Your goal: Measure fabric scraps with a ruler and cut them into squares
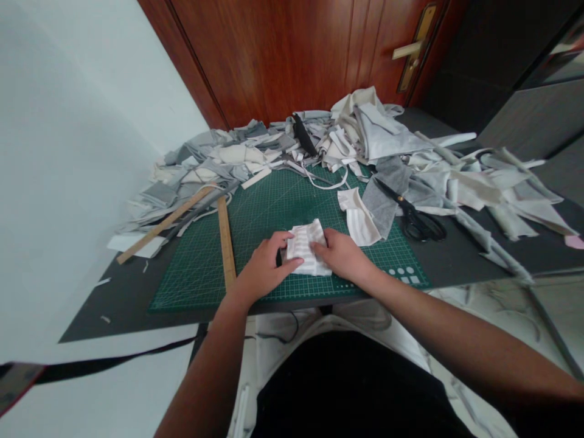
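A small piece of white and beige striped fabric (306,250) lies on the green cutting mat (274,210) near the table's front edge. My left hand (267,264) grips its left side, thumb on top and fingers curled at the edge. On the right side, my right hand (340,252) pinches the same fabric with the thumb over it. The fabric looks folded or layered. Close by on the right lies another striped fabric piece (358,220), partly over a grey cloth (387,188). Black-handled scissors (417,222) rest beyond that.
Heaped fabric scraps (246,152) line the back of the dark table (460,249) below a wooden door (283,55). A wooden ruler (225,240) lies left of my hands, with a longer wooden strip (164,225) farther left. A white wall (91,121) borders the left side.
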